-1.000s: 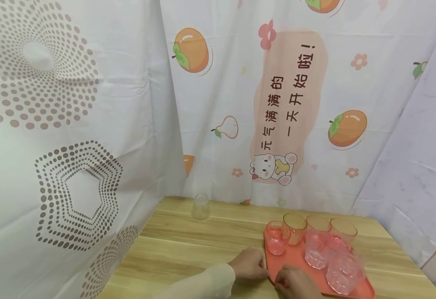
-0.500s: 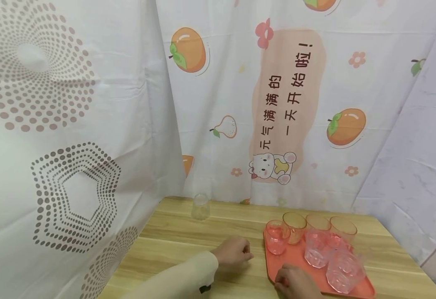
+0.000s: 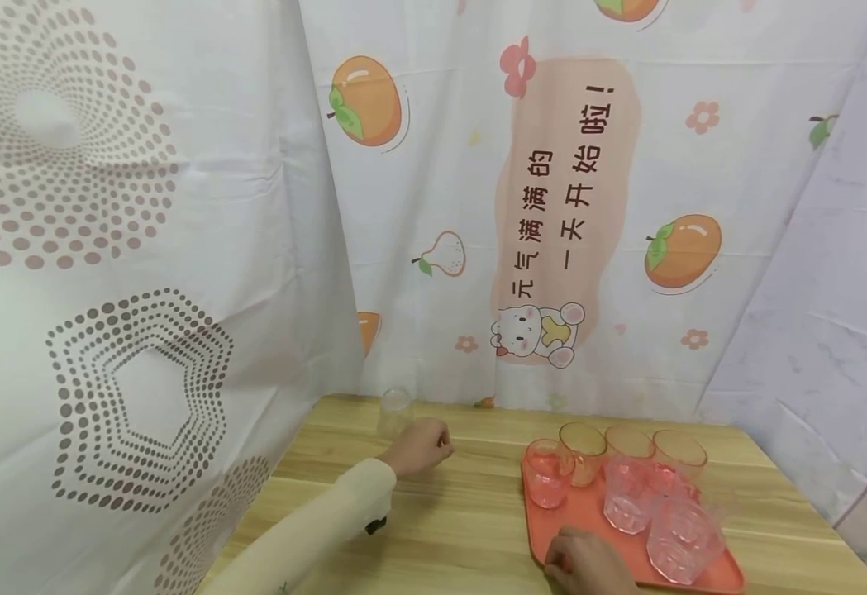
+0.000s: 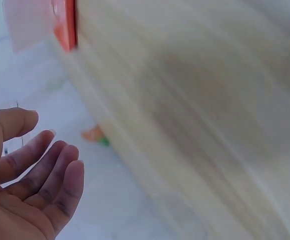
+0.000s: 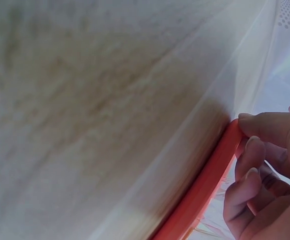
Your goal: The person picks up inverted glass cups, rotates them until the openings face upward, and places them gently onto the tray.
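In the head view my left hand is over the table's left half, in front of and partly covering a clear drinking glass at the back. The left wrist view has its fingers loosely bent with nothing between them. My right hand is at the near left corner of a red tray. In the right wrist view its thumb and fingers pinch the rim of the tray at that corner. On the tray are a pink tumbler and clear faceted glasses.
Amber-rimmed glasses line the tray's far side. The wooden table meets a printed curtain at the back. A dotted curtain hangs on the left and a pale one on the right.
My left hand has left the tray's left edge and moved left and away across the table toward the clear glass. My right hand has stayed at the tray's corner.
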The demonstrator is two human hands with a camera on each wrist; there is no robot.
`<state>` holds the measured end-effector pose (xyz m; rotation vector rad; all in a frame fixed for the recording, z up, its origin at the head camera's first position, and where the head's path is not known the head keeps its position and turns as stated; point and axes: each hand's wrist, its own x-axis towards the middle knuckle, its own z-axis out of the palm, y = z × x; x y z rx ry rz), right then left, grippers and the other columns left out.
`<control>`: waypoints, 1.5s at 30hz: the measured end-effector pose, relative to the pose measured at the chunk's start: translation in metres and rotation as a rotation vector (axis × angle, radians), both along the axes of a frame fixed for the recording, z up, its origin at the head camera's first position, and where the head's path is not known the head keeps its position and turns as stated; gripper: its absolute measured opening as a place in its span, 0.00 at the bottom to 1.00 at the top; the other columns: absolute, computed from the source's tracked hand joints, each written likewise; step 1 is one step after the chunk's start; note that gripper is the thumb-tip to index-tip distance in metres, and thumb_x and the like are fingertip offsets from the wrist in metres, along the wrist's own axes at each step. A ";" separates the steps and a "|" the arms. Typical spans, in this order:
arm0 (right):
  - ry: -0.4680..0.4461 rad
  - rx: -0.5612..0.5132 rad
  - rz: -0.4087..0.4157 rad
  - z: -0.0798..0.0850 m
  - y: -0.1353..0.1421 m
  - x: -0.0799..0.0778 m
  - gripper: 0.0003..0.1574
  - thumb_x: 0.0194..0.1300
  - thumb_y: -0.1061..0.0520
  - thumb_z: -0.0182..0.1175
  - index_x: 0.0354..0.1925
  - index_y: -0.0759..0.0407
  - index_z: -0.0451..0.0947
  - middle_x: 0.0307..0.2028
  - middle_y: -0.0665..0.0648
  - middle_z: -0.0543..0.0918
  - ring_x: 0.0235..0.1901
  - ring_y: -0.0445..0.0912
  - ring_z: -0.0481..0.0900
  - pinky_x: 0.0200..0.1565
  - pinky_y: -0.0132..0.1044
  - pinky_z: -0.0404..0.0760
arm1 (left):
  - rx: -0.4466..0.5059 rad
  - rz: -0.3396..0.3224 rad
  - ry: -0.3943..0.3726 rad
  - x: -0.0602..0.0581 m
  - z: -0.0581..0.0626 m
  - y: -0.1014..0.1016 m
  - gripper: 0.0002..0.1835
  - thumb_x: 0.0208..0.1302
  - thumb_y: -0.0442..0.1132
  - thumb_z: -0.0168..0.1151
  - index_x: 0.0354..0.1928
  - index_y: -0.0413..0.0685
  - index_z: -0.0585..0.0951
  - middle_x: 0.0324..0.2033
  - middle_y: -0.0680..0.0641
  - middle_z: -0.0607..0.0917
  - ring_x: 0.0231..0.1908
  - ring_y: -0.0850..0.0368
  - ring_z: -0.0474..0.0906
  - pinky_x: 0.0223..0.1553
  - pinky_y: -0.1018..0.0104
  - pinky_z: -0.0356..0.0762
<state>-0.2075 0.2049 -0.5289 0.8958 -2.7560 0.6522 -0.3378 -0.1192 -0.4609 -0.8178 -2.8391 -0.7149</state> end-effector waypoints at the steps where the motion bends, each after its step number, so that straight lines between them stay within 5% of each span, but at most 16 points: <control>1: 0.004 -0.004 0.001 0.000 0.000 0.000 0.14 0.54 0.56 0.76 0.24 0.42 0.80 0.25 0.33 0.66 0.25 0.28 0.65 0.25 0.30 0.66 | 0.007 0.008 0.007 -0.004 0.002 -0.004 0.06 0.69 0.38 0.67 0.33 0.47 0.83 0.27 0.56 0.81 0.24 0.65 0.72 0.26 0.69 0.74; 11: -0.064 0.002 -0.025 0.008 0.009 0.000 0.14 0.55 0.56 0.75 0.23 0.41 0.79 0.24 0.35 0.66 0.24 0.29 0.64 0.25 0.31 0.66 | -0.022 0.154 0.135 -0.033 0.019 -0.031 0.08 0.69 0.40 0.67 0.40 0.41 0.86 0.37 0.47 0.84 0.37 0.54 0.79 0.37 0.60 0.80; 18: -0.093 -0.010 -0.045 0.009 0.010 0.001 0.14 0.55 0.56 0.75 0.23 0.41 0.79 0.24 0.35 0.67 0.24 0.29 0.65 0.25 0.30 0.66 | -0.058 0.163 0.147 -0.039 0.022 -0.039 0.11 0.71 0.36 0.63 0.47 0.34 0.84 0.42 0.41 0.83 0.43 0.47 0.81 0.42 0.56 0.82; 26: -0.143 -0.043 -0.064 0.005 0.009 0.001 0.15 0.56 0.55 0.76 0.24 0.40 0.79 0.25 0.35 0.69 0.25 0.29 0.66 0.25 0.31 0.67 | -0.122 0.206 0.183 -0.051 0.020 -0.046 0.11 0.71 0.36 0.63 0.47 0.33 0.83 0.41 0.40 0.82 0.42 0.46 0.80 0.40 0.56 0.83; 30: -0.097 -0.069 -0.051 0.001 0.006 0.002 0.16 0.55 0.56 0.76 0.24 0.40 0.78 0.25 0.35 0.69 0.25 0.29 0.66 0.25 0.30 0.67 | -0.149 0.244 0.216 -0.060 0.020 -0.053 0.12 0.70 0.38 0.66 0.44 0.33 0.82 0.37 0.41 0.80 0.40 0.46 0.79 0.35 0.55 0.82; 45: -0.134 -0.082 -0.018 0.000 -0.002 -0.002 0.15 0.56 0.56 0.76 0.24 0.41 0.79 0.25 0.35 0.69 0.24 0.29 0.67 0.24 0.30 0.68 | -0.153 0.332 0.106 -0.071 0.000 -0.074 0.19 0.67 0.46 0.69 0.41 0.32 0.81 0.38 0.36 0.78 0.43 0.40 0.74 0.42 0.48 0.80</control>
